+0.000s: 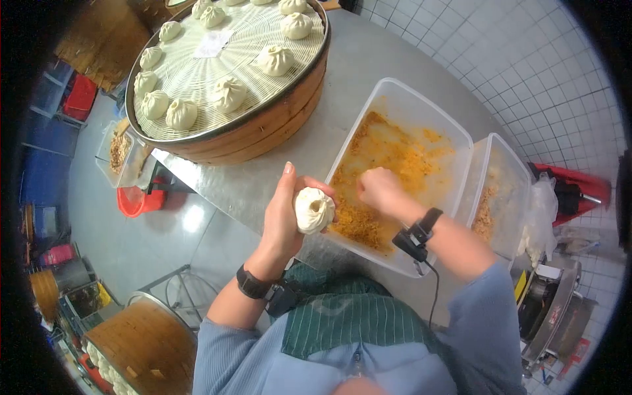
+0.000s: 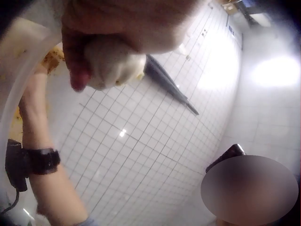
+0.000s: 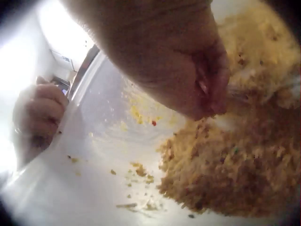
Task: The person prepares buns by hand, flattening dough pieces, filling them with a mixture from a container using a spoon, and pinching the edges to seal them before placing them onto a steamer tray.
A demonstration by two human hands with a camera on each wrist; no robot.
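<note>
In the head view my left hand (image 1: 284, 214) holds a white pleated bun (image 1: 313, 210) in its fingers, thumb pointing up, with a small hollow at the bun's gathered top. The left wrist view shows the same bun (image 2: 113, 63) under the curled fingers. My right hand (image 1: 385, 192) is down inside a clear plastic tub (image 1: 466, 172) of crumbly orange-brown filling (image 1: 362, 224). Its fingers are curled close over the filling (image 3: 235, 160) in the right wrist view. A thin shiny piece beside the fingertips looks like part of a tool, mostly hidden by the hand and filling.
A large round bamboo steamer (image 1: 263, 135) with several pleated buns stands at the left on the metal table (image 1: 355, 52). Right of the tub is a second clear tub (image 1: 510, 191) with pale filling. Another steamer (image 1: 145, 342) stands lower left, a red bucket (image 1: 141, 201) below the table.
</note>
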